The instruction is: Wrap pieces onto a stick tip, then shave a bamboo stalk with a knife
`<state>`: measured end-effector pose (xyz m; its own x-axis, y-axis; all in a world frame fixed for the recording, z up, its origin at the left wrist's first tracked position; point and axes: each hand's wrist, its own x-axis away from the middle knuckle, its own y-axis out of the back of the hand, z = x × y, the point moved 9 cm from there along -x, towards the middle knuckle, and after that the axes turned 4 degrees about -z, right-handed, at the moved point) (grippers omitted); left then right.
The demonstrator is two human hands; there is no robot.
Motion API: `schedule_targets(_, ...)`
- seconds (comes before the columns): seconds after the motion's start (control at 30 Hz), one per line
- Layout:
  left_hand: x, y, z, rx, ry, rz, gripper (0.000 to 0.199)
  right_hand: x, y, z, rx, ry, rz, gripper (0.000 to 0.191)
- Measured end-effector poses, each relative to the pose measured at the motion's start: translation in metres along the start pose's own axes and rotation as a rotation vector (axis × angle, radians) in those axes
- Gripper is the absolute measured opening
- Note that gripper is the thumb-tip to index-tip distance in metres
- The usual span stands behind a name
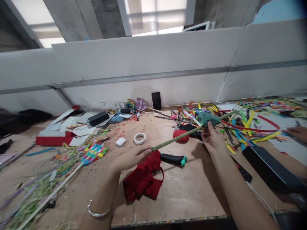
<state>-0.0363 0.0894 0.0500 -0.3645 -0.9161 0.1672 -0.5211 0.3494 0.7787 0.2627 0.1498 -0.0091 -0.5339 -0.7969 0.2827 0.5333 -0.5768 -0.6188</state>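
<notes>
A green bamboo stick (177,138) slants across the table between my two hands, its far end reaching up to the right. My left hand (135,157) is closed around its near end. Farther along, my right hand (211,137) grips a dark green cloth (207,119) wrapped around the stick. Beneath my left hand lies a crumpled red cloth (145,182), beside a black tool handle with a green end (174,159). A red round thing (181,136) sits just behind the stick.
A tape roll (139,138) and white earphone case (121,141) lie mid-table. A woven paper piece (94,153) and shavings (45,188) cover the left. Coloured strips (249,127), a black box (273,169) and another person's hand (297,133) are right. A phone (156,101) leans on the partition.
</notes>
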Motion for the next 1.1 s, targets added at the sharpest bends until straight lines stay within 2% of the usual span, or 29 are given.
schedule_targets(0.13,0.001,-0.005,-0.003,-0.015,0.031,0.045,0.046,-0.004,0.005,0.007,-0.025,0.109,-0.017,0.047)
schedule_targets(0.23,-0.001,-0.01,-0.009,-0.015,0.035,0.015,0.048,0.008,-0.002,-0.003,0.039,0.145,0.002,0.047)
schedule_targets(0.37,-0.006,-0.021,-0.021,0.044,-0.027,-0.032,0.048,0.053,-0.035,-0.045,0.283,0.101,0.255,0.042)
schedule_targets(0.47,-0.009,-0.023,-0.026,0.074,-0.063,-0.083,0.044,0.089,-0.052,-0.073,0.526,0.064,0.449,0.041)
schedule_targets(0.53,-0.01,-0.023,-0.026,0.06,-0.063,-0.097,0.043,0.102,-0.056,-0.083,0.59,0.029,0.531,0.041)
schedule_targets(0.6,-0.011,-0.025,-0.025,0.039,-0.055,-0.09,0.045,0.104,-0.057,-0.085,0.589,-0.003,0.558,0.042)
schedule_targets(0.7,-0.011,-0.025,-0.027,0.04,-0.074,-0.098,0.046,0.091,-0.054,-0.079,0.534,-0.01,0.527,0.04)
schedule_targets(0.8,-0.01,-0.025,-0.025,0.032,-0.072,-0.083,0.048,0.068,-0.048,-0.068,0.363,-0.021,0.43,0.038)
schedule_targets(0.9,-0.009,-0.027,-0.019,0.001,-0.059,-0.025,0.052,0.042,-0.036,-0.049,0.178,-0.04,0.295,0.042)
schedule_targets(1.1,-0.004,-0.019,-0.017,-0.056,-0.073,0.029,0.051,0.004,-0.01,-0.005,0.001,-0.001,0.103,0.045)
